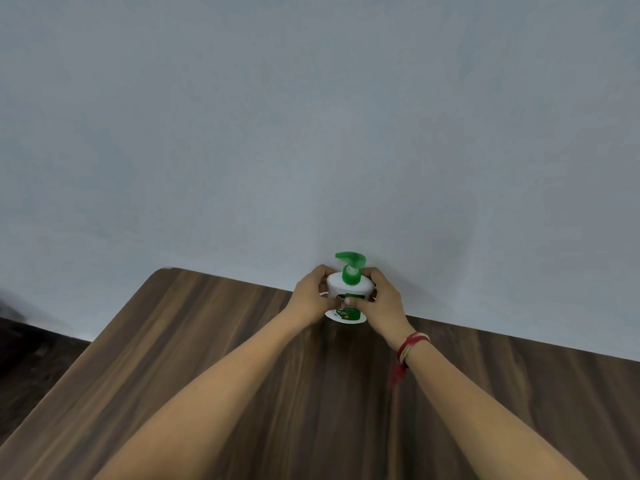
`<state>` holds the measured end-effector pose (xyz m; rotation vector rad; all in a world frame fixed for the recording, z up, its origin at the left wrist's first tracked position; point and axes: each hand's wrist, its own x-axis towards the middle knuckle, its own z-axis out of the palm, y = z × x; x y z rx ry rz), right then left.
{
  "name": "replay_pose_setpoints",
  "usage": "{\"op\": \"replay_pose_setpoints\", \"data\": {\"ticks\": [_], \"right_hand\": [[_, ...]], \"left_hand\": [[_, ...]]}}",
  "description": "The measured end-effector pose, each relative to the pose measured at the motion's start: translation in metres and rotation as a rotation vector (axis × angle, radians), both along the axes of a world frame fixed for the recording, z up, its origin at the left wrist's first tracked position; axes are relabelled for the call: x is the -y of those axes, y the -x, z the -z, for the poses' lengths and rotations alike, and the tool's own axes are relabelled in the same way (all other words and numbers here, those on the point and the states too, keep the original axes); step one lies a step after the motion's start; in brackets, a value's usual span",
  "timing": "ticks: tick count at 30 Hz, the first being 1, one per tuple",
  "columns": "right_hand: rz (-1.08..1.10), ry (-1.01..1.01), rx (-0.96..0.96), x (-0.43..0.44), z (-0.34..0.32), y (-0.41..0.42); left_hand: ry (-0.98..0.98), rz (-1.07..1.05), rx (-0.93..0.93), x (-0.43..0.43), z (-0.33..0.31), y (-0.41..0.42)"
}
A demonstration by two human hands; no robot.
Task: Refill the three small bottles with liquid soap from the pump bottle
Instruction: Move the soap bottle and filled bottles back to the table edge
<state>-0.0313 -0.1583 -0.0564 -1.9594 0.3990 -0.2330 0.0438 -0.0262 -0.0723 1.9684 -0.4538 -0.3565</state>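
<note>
Head view, one frame. Count: 2 forearms, 2 hands, 1 bottle, 1 wrist thread, 1 table.

Nearest: two bare forearms enter from 5 and 7 o'clock and converge toward 12 o'clock over one dark wood-grain table (207,375); one red-and-cream wrist thread (412,346) on the right wrist, a red tail hanging below it.

Further out, at 12 o'clock near the table's far edge: one pump bottle (348,289), white body, green label, one green pump head (350,263) on top; bottle roughly upright; whether its base rests on the table or is just lifted, cannot tell.

Left hand (308,299) grips the bottle from 9 o'clock, fingers curled round the side, close together; right hand (382,306) grips from 3 o'clock, fingers likewise curled round; one thumb tip presses the label at the front, owner hand unclear.

Farthest: plain grey-blue wall (311,133) directly behind the bottle; strip of dark floor (31,348) at 9 o'clock, blurred.
</note>
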Motion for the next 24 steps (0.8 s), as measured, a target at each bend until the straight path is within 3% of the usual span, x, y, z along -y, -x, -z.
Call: {"op": "replay_pose_setpoints", "data": {"ticks": [6,11,19,24], "right_hand": [[0.026,0.066,-0.094,0.004,-0.015,0.010],[0.067,0.106,-0.162,0.010,-0.041,0.068],[-0.136,0.002,-0.103,-0.052,-0.085,0.206],[-0.355,0.015,-0.093,-0.095,-0.082,0.286]], "left_hand": [[-0.060,-0.029,0.025,-0.012,-0.012,0.009],[-0.138,-0.002,0.101,-0.065,-0.046,0.050],[-0.090,0.065,0.063,-0.139,-0.097,0.206],[-0.138,-0.006,0.080,-0.179,-0.103,0.295]]}}
